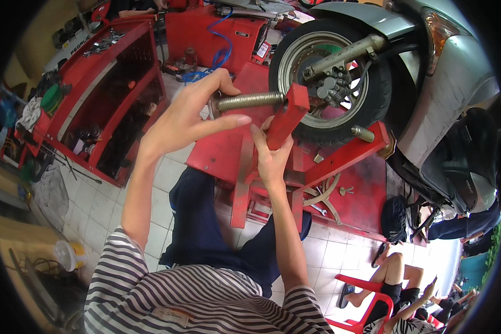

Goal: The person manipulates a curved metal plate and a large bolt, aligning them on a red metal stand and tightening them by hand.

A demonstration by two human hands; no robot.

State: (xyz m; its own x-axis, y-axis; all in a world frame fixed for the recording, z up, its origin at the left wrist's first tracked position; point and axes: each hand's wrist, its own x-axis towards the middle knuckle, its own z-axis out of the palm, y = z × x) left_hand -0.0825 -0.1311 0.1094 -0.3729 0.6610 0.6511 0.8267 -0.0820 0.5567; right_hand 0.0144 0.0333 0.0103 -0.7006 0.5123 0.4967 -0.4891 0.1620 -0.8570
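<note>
My left hand (pixel 186 114) is around the head end of a long threaded bolt (pixel 250 101), thumb and forefinger apart on either side of it. The bolt's far end meets the top of a red square metal arm (pixel 286 119). Below that joint, my right hand (pixel 273 158) is wrapped around the same arm. A second red arm (pixel 348 155) stands to the right, with a shorter bolt (pixel 363 133) through its top. Just beyond both arms is a scooter's front wheel (pixel 323 72), with a brake caliper (pixel 334 89) at its hub.
The scooter (pixel 456 83) stands on a red platform (pixel 362 195), where curved strips (pixel 329 195) and a wrench (pixel 318 210) lie. At left is a red tool cart (pixel 106 72); a blue hose (pixel 222 53) coils behind. A person sits on a red chair (pixel 367 312) at lower right.
</note>
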